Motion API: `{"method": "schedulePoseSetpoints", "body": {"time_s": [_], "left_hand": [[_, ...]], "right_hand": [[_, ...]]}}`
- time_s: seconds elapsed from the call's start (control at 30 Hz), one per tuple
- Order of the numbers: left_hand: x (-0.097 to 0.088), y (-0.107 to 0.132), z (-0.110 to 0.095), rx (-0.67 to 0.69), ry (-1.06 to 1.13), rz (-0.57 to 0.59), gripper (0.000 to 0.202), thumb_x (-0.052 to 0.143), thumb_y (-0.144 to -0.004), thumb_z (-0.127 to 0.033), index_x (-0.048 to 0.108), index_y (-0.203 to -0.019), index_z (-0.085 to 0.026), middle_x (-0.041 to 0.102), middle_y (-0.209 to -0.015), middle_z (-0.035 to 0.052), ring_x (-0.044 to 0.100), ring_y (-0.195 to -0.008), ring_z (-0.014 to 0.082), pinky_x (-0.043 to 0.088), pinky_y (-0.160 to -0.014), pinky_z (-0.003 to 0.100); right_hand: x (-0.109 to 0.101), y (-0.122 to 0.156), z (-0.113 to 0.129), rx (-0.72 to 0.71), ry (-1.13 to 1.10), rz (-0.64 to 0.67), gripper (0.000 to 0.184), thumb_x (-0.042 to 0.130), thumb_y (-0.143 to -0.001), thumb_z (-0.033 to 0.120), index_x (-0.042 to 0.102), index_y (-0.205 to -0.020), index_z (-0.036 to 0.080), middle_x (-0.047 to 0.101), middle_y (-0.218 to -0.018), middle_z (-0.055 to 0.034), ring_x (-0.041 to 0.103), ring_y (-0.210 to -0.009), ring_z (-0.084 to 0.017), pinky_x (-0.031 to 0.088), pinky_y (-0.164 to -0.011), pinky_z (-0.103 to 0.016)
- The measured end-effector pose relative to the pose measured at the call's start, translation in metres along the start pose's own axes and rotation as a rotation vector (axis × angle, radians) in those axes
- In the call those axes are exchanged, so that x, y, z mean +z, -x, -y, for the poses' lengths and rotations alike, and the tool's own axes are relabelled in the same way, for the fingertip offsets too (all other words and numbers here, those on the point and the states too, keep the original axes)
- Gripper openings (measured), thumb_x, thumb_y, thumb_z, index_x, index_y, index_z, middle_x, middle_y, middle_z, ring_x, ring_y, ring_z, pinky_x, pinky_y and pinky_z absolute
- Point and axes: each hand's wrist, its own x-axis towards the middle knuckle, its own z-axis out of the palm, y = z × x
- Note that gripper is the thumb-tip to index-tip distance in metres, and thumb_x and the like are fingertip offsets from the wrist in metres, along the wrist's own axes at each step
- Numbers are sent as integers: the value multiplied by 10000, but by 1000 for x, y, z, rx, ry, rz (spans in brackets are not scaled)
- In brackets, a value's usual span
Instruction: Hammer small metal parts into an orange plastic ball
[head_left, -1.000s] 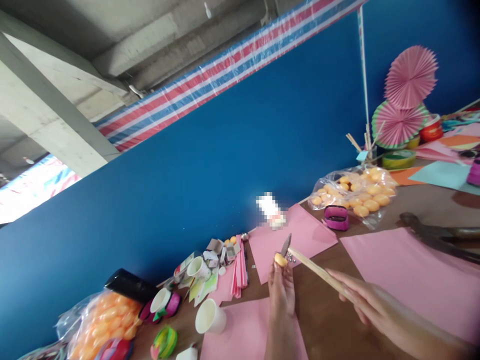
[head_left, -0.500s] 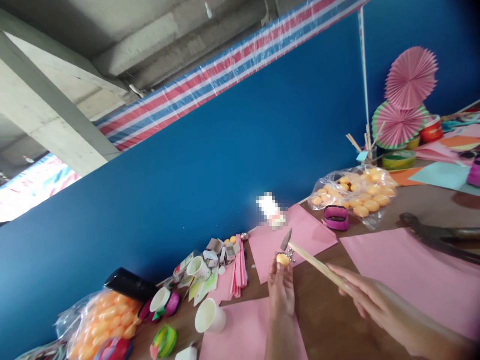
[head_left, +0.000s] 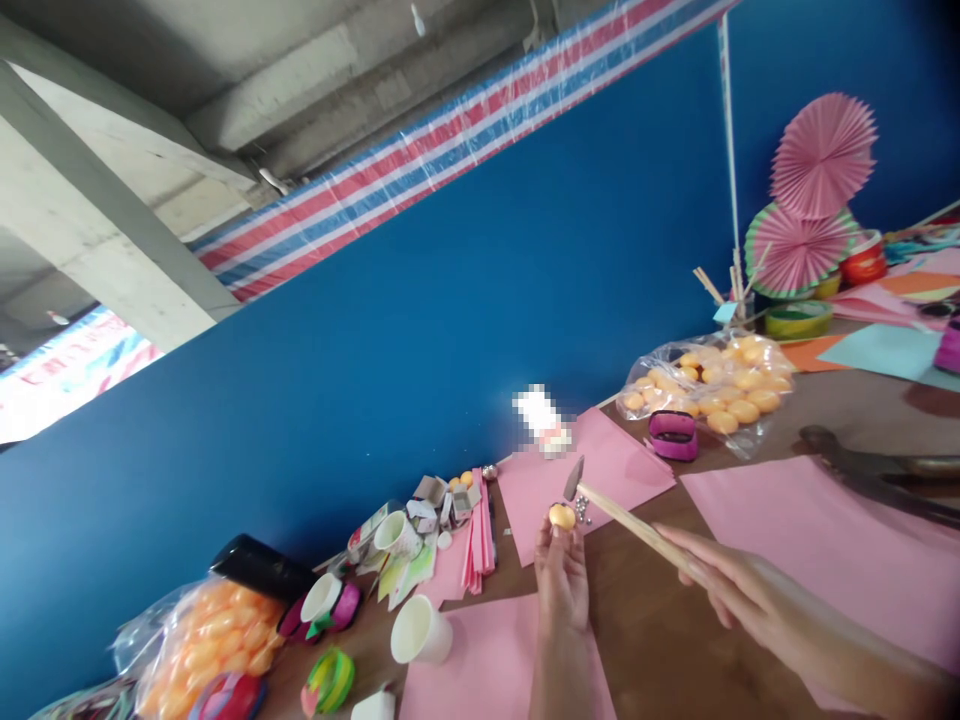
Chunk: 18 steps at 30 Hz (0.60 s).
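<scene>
Left hand (head_left: 562,575) pinches a small orange ball (head_left: 561,516) at its fingertips, held up above the brown table (head_left: 645,640). Right hand (head_left: 739,590) closed around the wooden handle of a small hammer (head_left: 626,520), metal head at the far end, just above and right of the ball, close to it; cannot tell if touching. Tiny silver bits (head_left: 582,514) lie just beside the ball on a pink paper sheet (head_left: 600,465). Ball sits between the two hands, nearer the left. White paper cup (head_left: 420,632) lies on its side to the left. Clear bag of orange balls (head_left: 712,390) further back, purple punch (head_left: 673,436) beside it. Pink paper fans (head_left: 814,200) far right against the blue wall
</scene>
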Motion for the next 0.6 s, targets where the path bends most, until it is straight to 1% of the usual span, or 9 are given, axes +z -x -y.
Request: {"method": "schedulePoseSetpoints", "body": {"time_s": [0.13,0.27,0.33,0.43,0.53,0.6], "left_hand": [[2,1,-1,-32,8,-15,162,591,-744,-167,637,-897,-138,665,-967,96,619,-923,169,465,-856,254],[4,3,-1,-55,-7,-39,160,580,-753,-167,639,-895,-125,674,-934,108,630,-896,171,489,-814,249],[4,3,-1,-64,2,-34,163,574,-760,-179,639,-900,-126,676,-928,109,628,-899,169,496,-797,241],[4,4,-1,-66,21,-25,161,571,-764,-190,641,-894,-126,679,-914,106,627,-901,166,500,-787,237],[5,4,-1,-65,27,-25,155,581,-755,-184,644,-883,-124,681,-899,103,629,-893,166,503,-774,230],[6,4,-2,-60,18,-38,147,583,-753,-186,646,-871,-126,681,-886,101,635,-870,163,508,-764,230]], "right_hand": [[-1,-1,4,21,-20,2,470,318,-817,455,483,-1222,281,658,-747,-41,578,-508,-167,517,-553,-295],[4,1,-1,40,-14,-2,472,289,-830,439,483,-1223,263,645,-678,-31,577,-506,-161,514,-598,-298],[5,1,-3,28,-27,10,484,308,-825,444,455,-1248,262,652,-716,-30,585,-535,-156,512,-620,-284],[4,-1,-4,6,-50,31,506,306,-826,454,423,-1274,252,656,-798,-37,584,-547,-148,511,-601,-266],[2,-3,-1,16,-34,50,497,249,-853,443,449,-1256,232,651,-764,-35,571,-519,-138,507,-590,-269],[-2,-7,-1,4,-4,58,483,252,-861,426,451,-1253,228,656,-758,-35,571,-516,-136,505,-595,-272]]}}
